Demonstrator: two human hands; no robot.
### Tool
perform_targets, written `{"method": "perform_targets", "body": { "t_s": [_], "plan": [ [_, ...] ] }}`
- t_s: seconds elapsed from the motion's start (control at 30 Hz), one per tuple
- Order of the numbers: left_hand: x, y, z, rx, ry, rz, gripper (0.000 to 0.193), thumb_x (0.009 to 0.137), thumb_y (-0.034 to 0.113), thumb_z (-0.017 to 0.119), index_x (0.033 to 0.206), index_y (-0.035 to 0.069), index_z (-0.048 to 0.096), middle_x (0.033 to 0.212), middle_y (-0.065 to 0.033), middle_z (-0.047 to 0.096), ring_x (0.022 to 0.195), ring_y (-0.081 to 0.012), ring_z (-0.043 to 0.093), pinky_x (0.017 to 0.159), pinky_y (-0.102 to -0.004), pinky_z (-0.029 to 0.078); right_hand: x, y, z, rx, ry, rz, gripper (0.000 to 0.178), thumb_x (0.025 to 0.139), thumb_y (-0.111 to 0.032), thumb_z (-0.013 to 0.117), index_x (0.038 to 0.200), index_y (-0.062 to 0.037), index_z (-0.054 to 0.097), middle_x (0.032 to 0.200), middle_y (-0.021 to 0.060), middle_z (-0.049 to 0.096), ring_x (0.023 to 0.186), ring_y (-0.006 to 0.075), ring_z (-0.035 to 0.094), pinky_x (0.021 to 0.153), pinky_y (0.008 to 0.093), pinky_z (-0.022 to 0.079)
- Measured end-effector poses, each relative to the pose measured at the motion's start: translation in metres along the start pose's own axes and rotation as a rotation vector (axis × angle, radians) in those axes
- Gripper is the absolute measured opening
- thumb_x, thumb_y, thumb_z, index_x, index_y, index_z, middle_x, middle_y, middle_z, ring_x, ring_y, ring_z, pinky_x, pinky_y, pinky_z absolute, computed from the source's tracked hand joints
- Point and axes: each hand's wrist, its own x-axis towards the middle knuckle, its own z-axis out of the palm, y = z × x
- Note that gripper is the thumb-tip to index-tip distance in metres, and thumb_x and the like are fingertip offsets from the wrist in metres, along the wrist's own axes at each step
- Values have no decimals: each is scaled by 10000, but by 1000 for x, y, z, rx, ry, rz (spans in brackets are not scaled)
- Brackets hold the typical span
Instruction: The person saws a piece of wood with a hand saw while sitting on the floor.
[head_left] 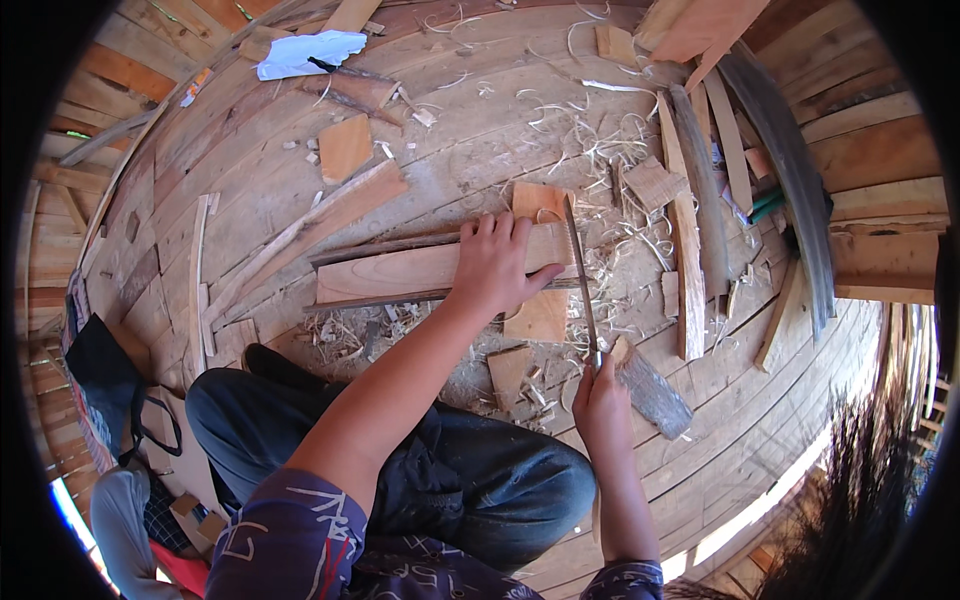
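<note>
A pale wooden board (pixel 390 276) lies crosswise in front of me, with darker strips along its long edges. My left hand (pixel 493 262) holds it down near its right end, fingers over the far edge and thumb stretched out to the right. My right hand (pixel 602 398) is closed around the handle of a long, narrow saw-like blade (pixel 583 268). This blade points away from me and crosses the board's right end; its teeth, if any, are too small to make out. Flat wooden pieces (pixel 536 318) show beneath the board.
Curled shavings (pixel 610 170) litter the plank floor (pixel 250 150). A bark-edged offcut (pixel 652 388) lies beside my right hand. Long boards (pixel 686 265) lie at the right, and a split length (pixel 310 225) at the left. A black bag (pixel 105 375) is at the far left, near another person's sleeve (pixel 125 530).
</note>
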Motion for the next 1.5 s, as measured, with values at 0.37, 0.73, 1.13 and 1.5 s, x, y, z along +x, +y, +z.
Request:
{"method": "perform_targets", "body": {
  "t_s": [0.37, 0.73, 1.13, 1.5],
  "plan": [
    [2, 1, 2, 2, -32, -23, 655, 776, 618, 662, 1044, 25, 583, 1000, -142, 603, 931, -312, 576, 808, -459, 426, 75, -24, 17, -14, 86, -85, 152, 963, -132, 482, 1025, 6, 471, 645, 268, 622, 613, 456, 631, 545, 544, 507],
    [6, -2, 4, 27, 33, -9, 650, 777, 653, 637, 1022, 53, 590, 963, -120, 618, 933, -287, 574, 815, -450, 415, 1, -4, -3, 46, 13, 43, 220, 950, -124, 523, 1083, 48, 491, 656, 289, 606, 625, 467, 617, 538, 553, 483],
    [2, 0, 3, 34, -15, -2, 634, 776, 641, 650, 1011, 56, 579, 972, -119, 604, 936, -298, 563, 814, -455, 414, 38, -5, 15, -6, 73, -19, 189, 958, -130, 512, 1085, 11, 501, 657, 267, 619, 594, 453, 618, 537, 546, 489],
    [4, 5, -1, -27, -57, -1, 654, 711, 575, 739, 1139, 105, 588, 1057, -114, 594, 1039, -309, 540, 931, -483, 388, -96, 58, -2, 193, 331, 257, 161, 943, -131, 553, 1074, -38, 543, 692, 223, 632, 628, 404, 646, 541, 485, 482]
  ]
}}
